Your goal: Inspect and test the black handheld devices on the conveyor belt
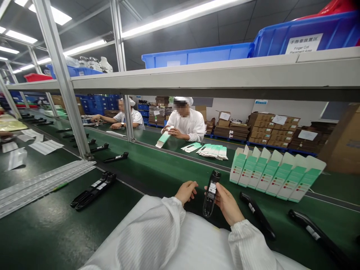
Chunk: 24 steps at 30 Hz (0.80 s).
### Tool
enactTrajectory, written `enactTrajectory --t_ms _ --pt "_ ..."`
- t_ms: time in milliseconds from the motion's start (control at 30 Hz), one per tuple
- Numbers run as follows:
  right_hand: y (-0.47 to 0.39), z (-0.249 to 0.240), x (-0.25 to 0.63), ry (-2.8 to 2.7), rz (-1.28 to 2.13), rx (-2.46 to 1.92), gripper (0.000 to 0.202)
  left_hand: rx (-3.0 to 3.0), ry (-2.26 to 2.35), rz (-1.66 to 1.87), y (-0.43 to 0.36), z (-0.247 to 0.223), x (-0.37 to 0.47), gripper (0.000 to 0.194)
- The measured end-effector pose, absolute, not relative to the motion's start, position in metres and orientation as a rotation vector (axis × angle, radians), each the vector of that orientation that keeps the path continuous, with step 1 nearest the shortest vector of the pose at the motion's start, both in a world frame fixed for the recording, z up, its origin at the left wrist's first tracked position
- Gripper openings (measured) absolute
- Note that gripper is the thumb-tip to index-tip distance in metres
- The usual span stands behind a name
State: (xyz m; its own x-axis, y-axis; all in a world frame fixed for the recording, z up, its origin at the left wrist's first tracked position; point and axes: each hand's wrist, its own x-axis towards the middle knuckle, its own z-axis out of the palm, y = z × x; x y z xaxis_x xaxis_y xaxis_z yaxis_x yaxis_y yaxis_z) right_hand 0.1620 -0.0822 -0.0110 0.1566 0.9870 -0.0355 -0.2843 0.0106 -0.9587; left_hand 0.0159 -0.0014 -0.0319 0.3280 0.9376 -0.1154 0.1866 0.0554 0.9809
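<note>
Upright in my right hand (pixel 228 204) is a long black handheld device (pixel 210 195) with white labels on its face and a looped lower end. The fingers and thumb of that hand close on its right side. My left hand (pixel 186 192) is just left of the device, apart from it, with loosely bent fingers and nothing visible in them. On the green belt to the right lie two similar black devices (pixel 257 215), (pixel 315 234). A row of open green-and-white boxes (pixel 270 174) stands behind them.
Two black devices (pixel 94 190) lie side by side at left, near clear plastic strips (pixel 42 183). More devices (pixel 116 157) line the belt. Across it, a co-worker (pixel 185 123) holds a green-and-white box (pixel 164 138) near flat boxes (pixel 212 150). A shelf (pixel 197 80) spans overhead.
</note>
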Motion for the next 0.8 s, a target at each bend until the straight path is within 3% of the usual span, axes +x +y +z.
enactTrajectory --t_ms 100,267,600,667,800 --pt "-0.079 -0.02 0.165 -1.003 1.175 -1.292 0.043 1.608 1.076 0.823 -0.003 -0.034 0.017 0.029" --pt "-0.071 -0.038 0.179 -1.4 0.774 -1.735 0.029 1.845 1.032 0.848 -0.006 -0.036 0.018 0.021" --pt "-0.073 -0.034 0.179 -1.473 0.161 -1.847 0.042 2.005 1.079 0.926 -0.016 -0.023 0.02 0.019" --pt "-0.074 -0.026 0.17 -1.513 0.2 -1.746 0.033 1.984 1.03 1.06 -0.026 -0.009 0.021 0.021" --pt "-0.079 -0.025 0.152 -1.502 0.7 -1.457 0.019 1.898 0.745 1.239 -0.063 0.018 0.029 0.022"
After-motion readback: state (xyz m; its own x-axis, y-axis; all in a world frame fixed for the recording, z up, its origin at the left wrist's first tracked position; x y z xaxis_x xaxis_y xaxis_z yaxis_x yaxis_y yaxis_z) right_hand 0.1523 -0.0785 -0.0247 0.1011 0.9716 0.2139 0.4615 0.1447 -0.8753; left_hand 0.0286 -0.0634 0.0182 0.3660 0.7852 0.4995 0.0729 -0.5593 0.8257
